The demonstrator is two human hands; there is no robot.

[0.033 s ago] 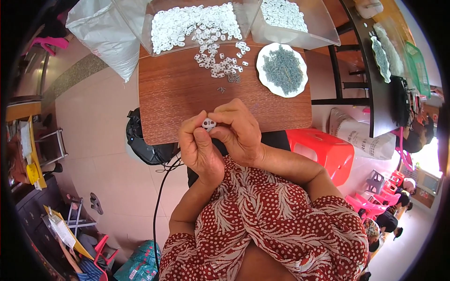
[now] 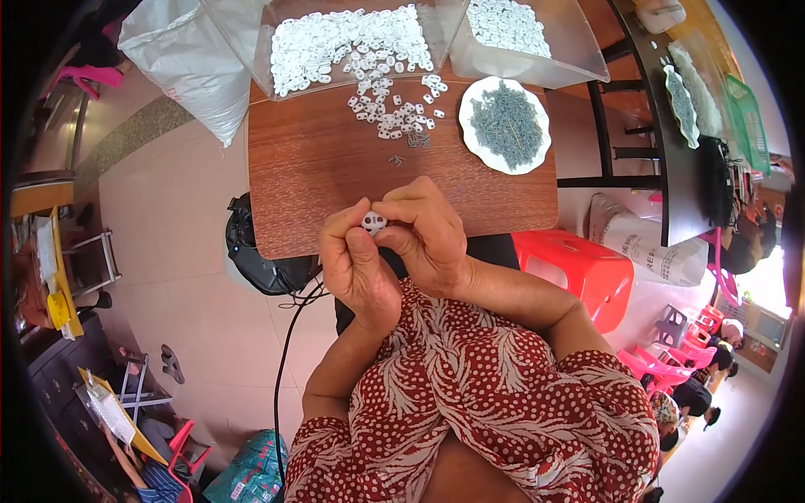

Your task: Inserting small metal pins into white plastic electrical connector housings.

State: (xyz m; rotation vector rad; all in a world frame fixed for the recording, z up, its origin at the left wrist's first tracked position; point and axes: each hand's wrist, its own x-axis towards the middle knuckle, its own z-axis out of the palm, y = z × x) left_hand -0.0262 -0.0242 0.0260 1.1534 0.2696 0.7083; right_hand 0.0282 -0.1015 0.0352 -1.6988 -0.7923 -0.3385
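Wooden table (image 2: 335, 184) fills the space just ahead of both hands, near edge right under the knuckles. White sack (image 2: 180, 59) sits far ahead & to the left of the left hand, off the table corner. Red plastic stool (image 2: 587, 268) is to the right of the right hand, beside the forearm. Black bag (image 2: 260, 260) on the floor, just left of the left hand, w/ a black cable (image 2: 281, 369) trailing back along the left forearm.

Clear tray (image 2: 268, 50) w/ a heap of small white pieces lies straight ahead of the hands at the table's far side; second clear tray (image 2: 579, 59) of the same kind is ahead & to the right. White plate (image 2: 478, 147) piled w/ small grey metal bits sits ahead-right of the right hand. Loose white pieces (image 2: 394, 113) are scattered btwn the first tray & the hands; a few tiny grey metal bits (image 2: 397, 159) lie closest, just ahead of the fingertips.

Left hand (image 2: 356, 264) & right hand (image 2: 428, 239) are pressed together over the table's near edge, fingers curled. Both pinch one small white plastic piece (image 2: 373, 222) btwn thumbs & forefingers – left thumb under it, right fingertips on its right side. Piece has dark holes in its face; finer detail too small to tell.
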